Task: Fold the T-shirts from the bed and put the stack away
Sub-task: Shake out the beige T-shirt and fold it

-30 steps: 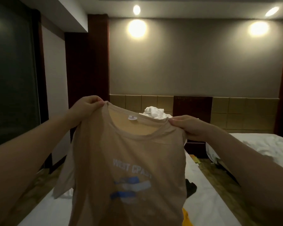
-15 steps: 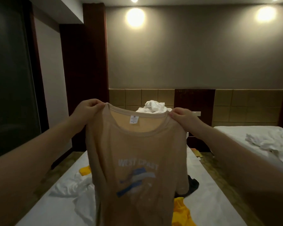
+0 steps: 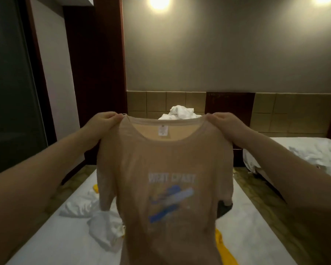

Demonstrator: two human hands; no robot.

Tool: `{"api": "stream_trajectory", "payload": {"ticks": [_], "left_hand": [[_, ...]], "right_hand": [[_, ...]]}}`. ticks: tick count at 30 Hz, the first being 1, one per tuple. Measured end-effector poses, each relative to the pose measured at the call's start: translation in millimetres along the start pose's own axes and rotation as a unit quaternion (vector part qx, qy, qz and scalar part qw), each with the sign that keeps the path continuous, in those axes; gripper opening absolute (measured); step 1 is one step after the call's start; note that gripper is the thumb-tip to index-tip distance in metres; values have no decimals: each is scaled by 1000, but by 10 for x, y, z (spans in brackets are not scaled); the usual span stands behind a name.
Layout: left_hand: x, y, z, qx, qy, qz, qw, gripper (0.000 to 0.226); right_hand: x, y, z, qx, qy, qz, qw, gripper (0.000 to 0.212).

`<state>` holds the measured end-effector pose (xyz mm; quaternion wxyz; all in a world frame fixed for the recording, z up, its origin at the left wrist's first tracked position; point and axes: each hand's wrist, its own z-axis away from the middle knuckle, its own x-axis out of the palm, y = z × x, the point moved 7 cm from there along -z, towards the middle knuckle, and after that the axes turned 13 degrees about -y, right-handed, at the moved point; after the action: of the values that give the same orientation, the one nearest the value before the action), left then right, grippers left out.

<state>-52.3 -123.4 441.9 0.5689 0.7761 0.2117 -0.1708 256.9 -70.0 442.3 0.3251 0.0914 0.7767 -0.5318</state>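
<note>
Holding a beige T-shirt up by the shoulders

Both arms reach forward, nearly straight, at the same height. The left hand (image 3: 103,122) and the right hand (image 3: 224,121) each pinch a shoulder seam of the beige T-shirt (image 3: 166,169) between thumb and curled fingers, knuckles up. The neckline is stretched between the two grips, with its white label (image 3: 163,130) midway between them. The shirt hangs straight down from the grips, its printed front toward the person, above the bed (image 3: 55,241).

Compared with half a second ago, the hands are farther apart. The shirt, which hung narrow and twisted then, now spreads wide, with both sleeves falling free below the grips.

The print is blurred, so its lettering cannot be read with certainty. The hem is cut off by the bottom edge. The fingertips are tucked behind the fabric. Below the left grip a crumpled white garment (image 3: 103,226) lies on the sheet. Below the right grip a yellow garment (image 3: 224,247) and a dark garment (image 3: 225,207) show only in part behind the shirt. Beyond the grips, a white pile (image 3: 180,112) sits at the head of the bed.
</note>
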Motion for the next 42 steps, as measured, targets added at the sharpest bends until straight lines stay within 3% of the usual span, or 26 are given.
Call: {"api": "stream_trajectory", "payload": {"ticks": [4,6,9,11,13,16,22,29,37,42], "left_hand": [[202,-113,129,-48,-41,127,990,21],[314,-159,236,-75,-11,246,966,22],[624,-212,470,-123,21,439,890,22],[905,-221,631,-117,42,480,869,21],[1137,-217,831,-87,92,420,898,16],[1365,-173,1103,-32,131,284,949,18],[1415,-240,1274,-28,137,198,970,18],[1426,-114,1293,2,123,115,986,16],[1462,-155,1304,16,131,108,985,20],[1432,-126,1313,30,117,124,985,14]], "right_hand": [[280,61,128,67,-152,-205,964,19],[405,93,190,89,-149,-323,930,15],[666,108,331,107,-103,-473,868,13],[918,154,445,99,-42,-528,843,14],[1212,213,626,86,28,-517,851,8],[1447,262,909,61,132,-335,931,11],[1697,114,1043,39,110,-268,956,13],[1714,46,1109,7,98,-275,956,10],[1724,20,1105,-21,86,-322,942,16],[1776,-33,1088,-55,30,-375,925,24]]}}
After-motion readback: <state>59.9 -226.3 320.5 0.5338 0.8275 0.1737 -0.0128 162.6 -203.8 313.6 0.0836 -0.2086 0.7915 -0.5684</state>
